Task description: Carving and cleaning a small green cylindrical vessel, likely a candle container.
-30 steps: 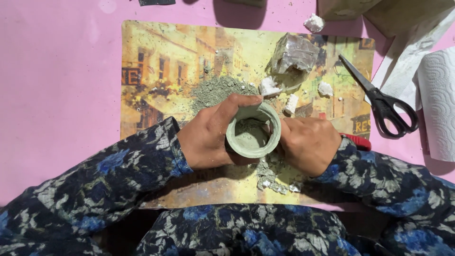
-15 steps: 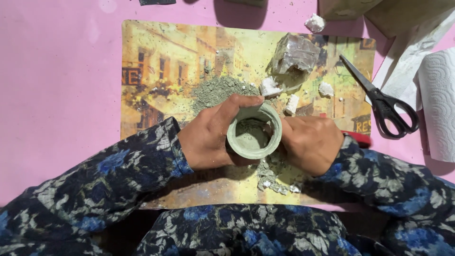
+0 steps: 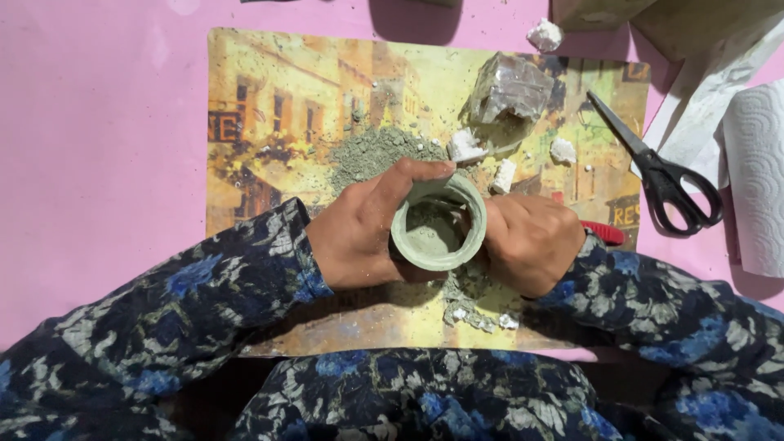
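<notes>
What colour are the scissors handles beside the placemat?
Black, clearest in the head view: the metal-bladed scissors lie on the pink table.

Both arms are covered by long sleeves of one dark fabric, navy to black, printed all over with flowers. The left sleeve shows large blue blooms mixed with pale grey and off-white leaves and petals. The right sleeve carries the same print, with bright blue flowers near the cuff. Both cuffs end at the wrist. The left hand and right hand are bare. The same flowered cloth covers the lap below.
</notes>
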